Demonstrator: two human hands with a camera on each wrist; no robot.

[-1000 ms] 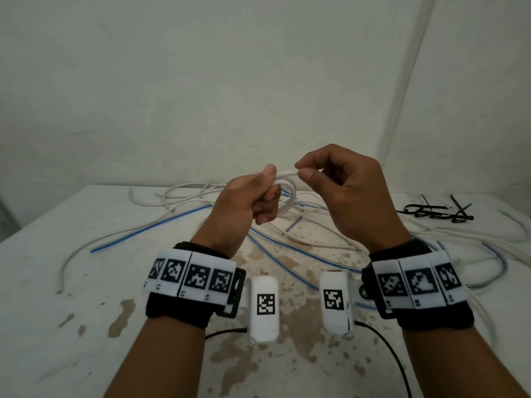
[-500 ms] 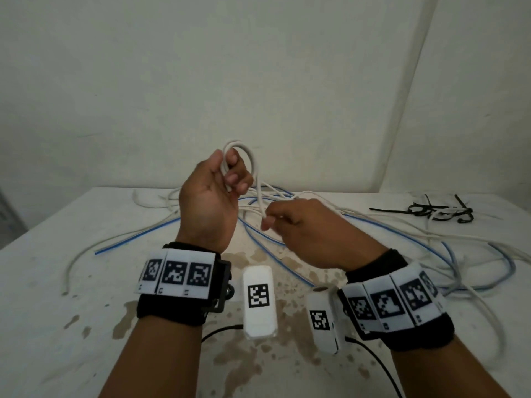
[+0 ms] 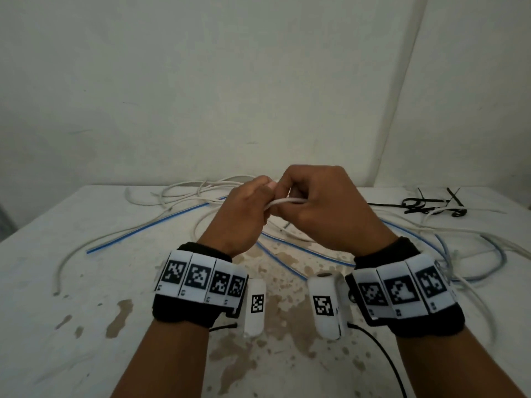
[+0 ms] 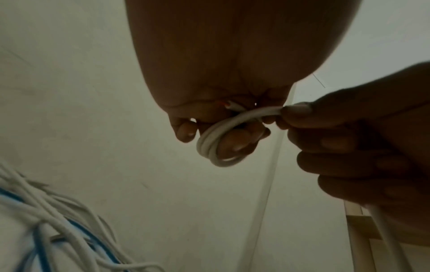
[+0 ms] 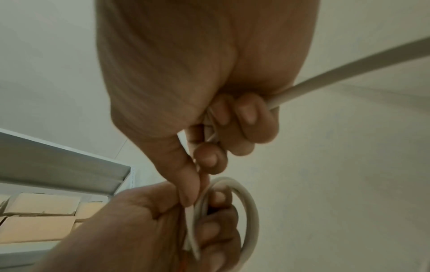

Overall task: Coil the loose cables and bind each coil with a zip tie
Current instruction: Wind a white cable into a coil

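Observation:
My two hands meet above the middle of the table. My left hand [image 3: 253,208] curls round a small coil of white cable [image 4: 216,145], a few loops wide, with the cable's cut end tucked in the palm. My right hand [image 3: 310,202] pinches the same white cable [image 3: 287,201] right beside the coil, and the cable's long free run [image 5: 349,73] passes out through its curled fingers. In the right wrist view the coil [image 5: 249,208] rings the left hand's fingers. Black zip ties [image 3: 431,205] lie in a small pile at the table's far right.
Loose white cables [image 3: 184,193] and blue cables [image 3: 143,231] sprawl over the stained white table [image 3: 86,326], from the far left round to a tangle at the right [image 3: 474,254]. White walls close in behind. A shelf with cardboard boxes [image 5: 42,217] stands off to one side.
The left hand has come down from its raised position with the coil. The right hand has risen from below to meet it, laying another turn of cable against the coil.

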